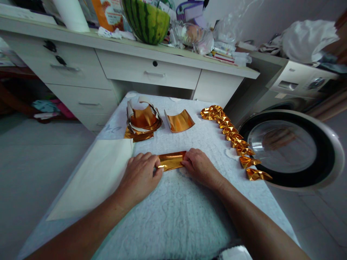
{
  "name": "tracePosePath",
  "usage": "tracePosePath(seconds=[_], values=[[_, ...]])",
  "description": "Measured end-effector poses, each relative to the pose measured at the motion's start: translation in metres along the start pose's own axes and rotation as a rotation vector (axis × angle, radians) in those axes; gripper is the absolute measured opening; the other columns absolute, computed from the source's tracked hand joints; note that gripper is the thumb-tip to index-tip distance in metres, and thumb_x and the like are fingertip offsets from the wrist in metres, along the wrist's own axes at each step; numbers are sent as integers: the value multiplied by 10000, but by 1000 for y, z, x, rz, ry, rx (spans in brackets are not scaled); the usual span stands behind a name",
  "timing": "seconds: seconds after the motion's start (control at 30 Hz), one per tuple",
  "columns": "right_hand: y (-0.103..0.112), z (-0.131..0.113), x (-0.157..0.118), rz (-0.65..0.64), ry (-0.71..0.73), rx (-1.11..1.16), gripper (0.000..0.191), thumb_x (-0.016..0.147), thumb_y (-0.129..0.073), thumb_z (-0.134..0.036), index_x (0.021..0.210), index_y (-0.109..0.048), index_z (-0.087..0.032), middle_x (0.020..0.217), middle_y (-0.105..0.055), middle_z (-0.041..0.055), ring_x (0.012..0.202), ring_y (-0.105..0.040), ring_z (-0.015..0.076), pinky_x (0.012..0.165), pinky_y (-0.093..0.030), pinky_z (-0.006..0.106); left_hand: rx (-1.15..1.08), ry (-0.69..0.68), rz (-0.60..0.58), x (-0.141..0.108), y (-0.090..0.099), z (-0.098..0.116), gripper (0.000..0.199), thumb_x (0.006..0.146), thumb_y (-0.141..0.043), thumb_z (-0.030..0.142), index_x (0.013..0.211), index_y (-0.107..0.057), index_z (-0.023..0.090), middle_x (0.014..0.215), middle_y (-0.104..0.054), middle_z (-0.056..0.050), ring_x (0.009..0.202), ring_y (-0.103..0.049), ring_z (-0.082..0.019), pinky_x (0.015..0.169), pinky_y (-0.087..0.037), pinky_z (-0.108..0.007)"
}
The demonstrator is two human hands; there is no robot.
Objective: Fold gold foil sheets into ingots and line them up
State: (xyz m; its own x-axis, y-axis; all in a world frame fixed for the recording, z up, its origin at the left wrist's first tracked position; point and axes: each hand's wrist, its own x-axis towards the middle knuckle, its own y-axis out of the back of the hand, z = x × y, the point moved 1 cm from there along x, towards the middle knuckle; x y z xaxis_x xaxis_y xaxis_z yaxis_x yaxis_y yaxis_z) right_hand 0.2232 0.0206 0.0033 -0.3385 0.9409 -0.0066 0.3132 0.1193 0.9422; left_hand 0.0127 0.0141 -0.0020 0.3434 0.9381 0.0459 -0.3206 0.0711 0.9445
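Note:
A strip of shiny gold foil paper (171, 161), folded into a narrow band, lies across the middle of the cloth-covered table. Its left end is pinched by my left hand (142, 175), thumb and fingers closed on it. My right hand (199, 166) grips the other end, fingers bent over the edge. Beyond my hands rests a single curved gold foil sheet (180, 121). To its left sits a curled stack of gold foil sheets (143, 119) with pale edges. A row of folded gold foil pieces (233, 137) runs down the table's right side.
A cream paper sheet (94, 177) lies on the table (173, 224) at left. Behind stands a white cabinet (151, 70) carrying a cut watermelon (148, 21) and plastic bags. At right, an open washing machine door (290, 148) reaches close to the table edge.

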Motion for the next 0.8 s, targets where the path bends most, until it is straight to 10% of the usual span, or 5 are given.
tracePosePath(seconds=[0.8], values=[[-2,-1,1,-1,-15,1,119,901,-567,-195,806,-619,-147,851,-623,59,791,-522,163,744,-362,276,49,-22,-44,2,-1,-1,126,891,-496,250,794,-568,213,882,-631,-36,878,-540,-241,715,-327,-354]])
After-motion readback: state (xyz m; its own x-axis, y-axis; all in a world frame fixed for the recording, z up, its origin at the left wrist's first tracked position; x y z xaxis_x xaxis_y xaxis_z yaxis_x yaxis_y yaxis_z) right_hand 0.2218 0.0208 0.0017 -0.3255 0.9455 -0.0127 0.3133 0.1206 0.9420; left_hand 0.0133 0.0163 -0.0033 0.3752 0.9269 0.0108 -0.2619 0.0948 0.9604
